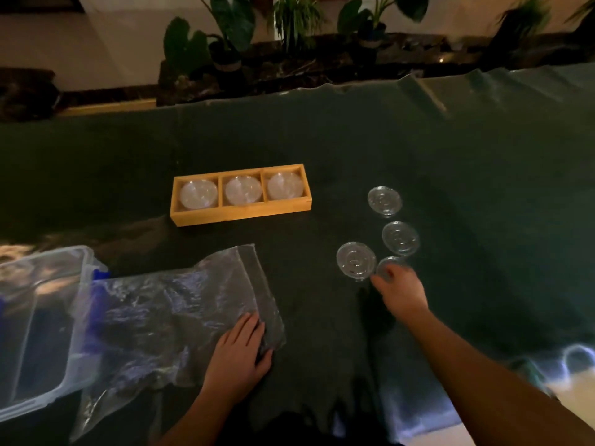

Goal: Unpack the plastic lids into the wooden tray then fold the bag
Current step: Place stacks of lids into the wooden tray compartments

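Note:
A wooden tray (244, 213) with three compartments sits mid-table, and each compartment holds clear plastic lids. Several more clear lids lie loose on the green cloth to its right: one far (384, 201), one middle (400, 238), one nearer (356, 260). My right hand (401, 292) grips the edge of a fourth lid (388, 265), which it partly hides. A crumpled clear plastic bag (174, 317) lies flat at the lower left. My left hand (240, 352) rests palm down on the bag's right edge, fingers apart.
A clear plastic storage box (77, 317) with blue clips stands at the left, under the bag's left end. Potted plants (225, 43) line a ledge beyond the table's far edge. The green cloth (483, 188) covers the whole table.

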A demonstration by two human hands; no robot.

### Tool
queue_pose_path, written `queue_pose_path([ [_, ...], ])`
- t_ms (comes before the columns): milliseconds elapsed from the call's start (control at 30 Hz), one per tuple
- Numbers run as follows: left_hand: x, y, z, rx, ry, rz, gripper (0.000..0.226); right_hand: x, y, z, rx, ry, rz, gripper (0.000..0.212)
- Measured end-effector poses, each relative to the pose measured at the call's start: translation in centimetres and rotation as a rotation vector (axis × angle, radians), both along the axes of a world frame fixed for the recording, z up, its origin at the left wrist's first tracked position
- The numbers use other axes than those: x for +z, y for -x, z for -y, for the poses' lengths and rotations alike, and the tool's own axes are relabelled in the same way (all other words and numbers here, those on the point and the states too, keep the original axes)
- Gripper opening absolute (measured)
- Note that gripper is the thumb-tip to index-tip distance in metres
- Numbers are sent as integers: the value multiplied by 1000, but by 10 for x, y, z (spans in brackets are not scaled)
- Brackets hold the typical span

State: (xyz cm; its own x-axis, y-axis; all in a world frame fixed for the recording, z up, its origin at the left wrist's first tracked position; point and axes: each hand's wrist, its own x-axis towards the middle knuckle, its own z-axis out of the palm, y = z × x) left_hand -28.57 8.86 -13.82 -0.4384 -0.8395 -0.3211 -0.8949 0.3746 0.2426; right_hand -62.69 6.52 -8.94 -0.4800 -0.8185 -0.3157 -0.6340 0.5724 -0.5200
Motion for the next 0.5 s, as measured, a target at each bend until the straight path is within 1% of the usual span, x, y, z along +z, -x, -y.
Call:
queue_pose_path([
  [67, 5, 5, 3, 7, -25, 60, 68, 2, -4, 11, 25, 22, -6, 20],
  [133, 12, 14, 4, 8, -32, 134, 68, 3, -6, 24, 95, 20, 9, 38],
  [233, 17, 29, -1, 26, 7, 256, 66, -1, -8, 43, 218, -79, 5, 71],
  [300, 19, 40, -6, 66, 26, 304, 66, -5, -7, 51, 250, -159, -36, 81],
  [367, 22, 50, -10, 134, 14, 322, 68, -6, -4, 55, 295, -215, -105, 88],
  [433, 27, 57, -11, 222, 15, 295, 70, -6, -3, 57, 332, -230, -157, 88],
  [467, 31, 62, -11, 257, 32, 254, 71, -5, 0, 58, 333, -215, -165, 83],
  [500, 35, 66, -12, 282, 55, 177, 69, -4, 3, 58, 334, -184, -162, 72],
])
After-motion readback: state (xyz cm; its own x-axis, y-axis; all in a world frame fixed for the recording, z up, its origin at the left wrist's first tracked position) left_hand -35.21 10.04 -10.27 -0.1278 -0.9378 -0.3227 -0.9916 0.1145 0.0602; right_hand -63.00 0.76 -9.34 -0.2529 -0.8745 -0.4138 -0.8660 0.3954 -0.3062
